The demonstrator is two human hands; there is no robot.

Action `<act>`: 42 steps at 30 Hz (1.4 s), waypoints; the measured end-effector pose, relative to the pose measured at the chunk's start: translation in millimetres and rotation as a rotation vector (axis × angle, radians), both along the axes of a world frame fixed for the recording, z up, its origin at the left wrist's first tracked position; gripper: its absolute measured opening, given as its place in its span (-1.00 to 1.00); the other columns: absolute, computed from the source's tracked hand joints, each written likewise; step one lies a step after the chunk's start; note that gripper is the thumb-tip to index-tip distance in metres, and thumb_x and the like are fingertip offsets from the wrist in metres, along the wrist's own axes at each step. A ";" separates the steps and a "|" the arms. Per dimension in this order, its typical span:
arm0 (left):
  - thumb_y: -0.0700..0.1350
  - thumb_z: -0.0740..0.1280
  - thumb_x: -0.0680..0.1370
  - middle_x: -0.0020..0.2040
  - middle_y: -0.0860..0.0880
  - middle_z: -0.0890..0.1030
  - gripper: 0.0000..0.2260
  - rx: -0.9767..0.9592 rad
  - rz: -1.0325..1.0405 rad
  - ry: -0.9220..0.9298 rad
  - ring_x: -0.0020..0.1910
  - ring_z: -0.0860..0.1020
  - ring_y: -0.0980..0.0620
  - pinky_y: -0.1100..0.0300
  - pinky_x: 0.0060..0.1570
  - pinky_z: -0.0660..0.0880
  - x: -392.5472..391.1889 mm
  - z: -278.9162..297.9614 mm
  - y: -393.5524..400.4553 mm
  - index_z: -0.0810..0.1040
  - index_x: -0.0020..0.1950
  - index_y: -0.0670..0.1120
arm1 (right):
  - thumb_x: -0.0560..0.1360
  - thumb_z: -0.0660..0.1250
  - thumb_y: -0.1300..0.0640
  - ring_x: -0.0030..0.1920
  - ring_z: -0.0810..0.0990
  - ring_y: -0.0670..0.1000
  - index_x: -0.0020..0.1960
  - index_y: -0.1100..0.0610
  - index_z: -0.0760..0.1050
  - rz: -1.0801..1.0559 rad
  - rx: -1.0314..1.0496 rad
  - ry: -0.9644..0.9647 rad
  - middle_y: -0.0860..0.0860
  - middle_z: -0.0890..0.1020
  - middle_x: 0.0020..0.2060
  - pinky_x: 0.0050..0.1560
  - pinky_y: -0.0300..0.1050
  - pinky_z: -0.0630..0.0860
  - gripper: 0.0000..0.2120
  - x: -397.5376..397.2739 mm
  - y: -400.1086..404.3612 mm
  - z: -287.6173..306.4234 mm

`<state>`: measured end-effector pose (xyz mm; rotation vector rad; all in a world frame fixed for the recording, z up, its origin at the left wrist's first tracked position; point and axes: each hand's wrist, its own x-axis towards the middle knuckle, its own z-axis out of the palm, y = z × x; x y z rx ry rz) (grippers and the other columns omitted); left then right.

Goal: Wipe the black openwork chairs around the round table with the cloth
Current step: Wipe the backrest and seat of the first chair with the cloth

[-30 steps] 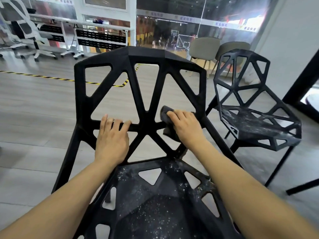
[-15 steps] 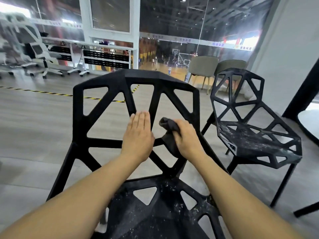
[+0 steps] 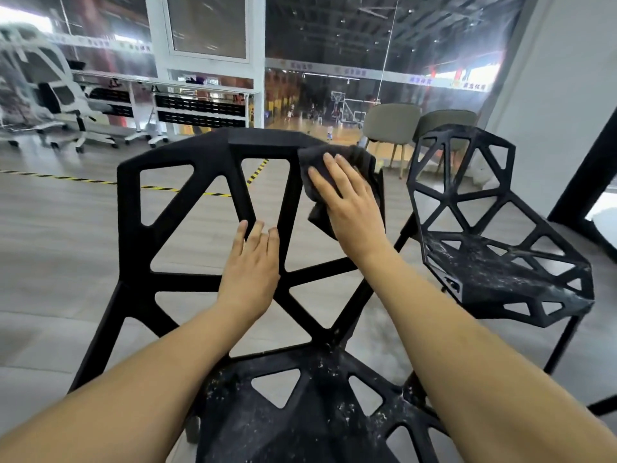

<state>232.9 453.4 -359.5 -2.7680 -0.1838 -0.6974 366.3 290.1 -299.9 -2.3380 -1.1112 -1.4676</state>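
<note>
A black openwork chair (image 3: 133, 208) stands right in front of me, its seat speckled with white dust. My right hand (image 3: 347, 208) presses a dark grey cloth (image 3: 362, 162) flat against the upper right corner of the backrest, fingers straight. My left hand (image 3: 252, 269) rests with straight fingers on the struts at the middle of the backrest. A second black openwork chair (image 3: 494, 248) stands to the right, its seat also dusty.
Two olive upholstered chairs (image 3: 392, 123) stand behind the second chair. A white wall (image 3: 551, 95) and a dark post (image 3: 587, 168) close the right side. White office chairs (image 3: 63, 95) and desks line the far left. Yellow-black tape (image 3: 66, 179) crosses the wooden floor.
My right hand has carried the cloth up from the middle of the backrest to its upper right corner. My left hand slid right along the cross strut to the centre.
</note>
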 end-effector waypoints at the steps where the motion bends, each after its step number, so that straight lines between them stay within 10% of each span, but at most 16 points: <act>1: 0.06 0.33 0.56 0.47 -0.15 0.33 -0.26 -0.011 -0.003 0.012 0.60 0.03 -0.16 -0.13 0.57 -0.18 -0.7 1.9 -0.4 0.08 0.56 -0.28 | 0.61 0.21 0.30 0.56 0.23 0.17 0.56 0.09 0.31 -0.015 0.029 0.030 0.13 0.30 0.55 0.48 0.12 0.31 -0.47 -4.4 -11.2 -15.8; 7: 0.09 0.28 0.59 0.49 -0.14 0.25 -0.26 -0.056 -0.029 0.032 0.60 -0.02 -0.14 -0.12 0.57 -0.23 -7.2 8.8 -5.6 0.01 0.56 -0.27 | 0.60 0.29 0.28 0.47 0.38 0.18 0.42 0.19 0.48 -0.046 -0.016 0.060 0.14 0.47 0.43 0.40 0.12 0.38 -0.61 -32.4 -56.7 -67.4; 15: 0.09 0.20 0.63 0.54 -0.16 0.19 -0.28 -0.052 -0.039 0.051 0.61 -0.07 -0.15 -0.14 0.56 -0.22 -8.8 10.0 -3.7 -0.05 0.58 -0.28 | 0.62 0.21 0.23 0.52 0.29 0.23 0.49 0.08 0.42 0.119 0.156 0.073 0.18 0.33 0.52 0.49 0.18 0.27 -0.56 -19.1 -2.4 62.5; 22: 0.02 0.22 0.61 0.53 -0.18 0.20 -0.31 -0.068 -0.061 0.063 0.60 -0.05 -0.14 -0.12 0.57 -0.23 -8.2 11.0 0.3 -0.02 0.58 -0.28 | 0.62 0.14 0.24 0.55 0.22 0.23 0.52 0.12 0.38 -0.055 0.126 0.148 0.18 0.28 0.55 0.54 0.14 0.22 -0.54 -6.9 -30.8 -5.2; 30: -0.07 0.22 0.59 0.54 -0.20 0.18 -0.31 -0.091 -0.050 0.093 0.60 -0.07 -0.16 -0.12 0.56 -0.25 -7.6 12.2 -0.3 -0.04 0.58 -0.30 | 0.54 0.23 0.36 0.12 0.43 0.27 0.42 0.22 0.44 -0.202 0.275 0.320 0.28 0.48 0.29 0.15 0.25 0.51 -0.55 -53.2 -76.4 -71.1; 37: -0.05 0.21 0.59 0.54 -0.19 0.18 -0.30 -0.067 -0.035 0.104 0.61 -0.09 -0.16 -0.13 0.57 -0.23 -3.8 9.9 2.1 -0.05 0.58 -0.30 | 0.59 0.21 0.19 0.38 0.34 0.25 0.51 0.06 0.39 -0.161 0.123 0.255 0.19 0.34 0.48 0.42 0.13 0.35 -0.52 -46.7 -55.1 -60.6; 42: -0.03 0.22 0.59 0.56 -0.18 0.16 -0.30 -0.114 -0.028 0.123 0.61 -0.10 -0.13 -0.10 0.57 -0.25 -0.9 14.4 -0.1 -0.05 0.59 -0.28 | 0.41 0.31 0.29 0.01 0.43 0.20 0.24 0.16 0.56 -0.324 0.039 0.214 0.18 0.55 0.16 -0.01 0.09 0.51 -0.60 -66.7 -77.9 -101.5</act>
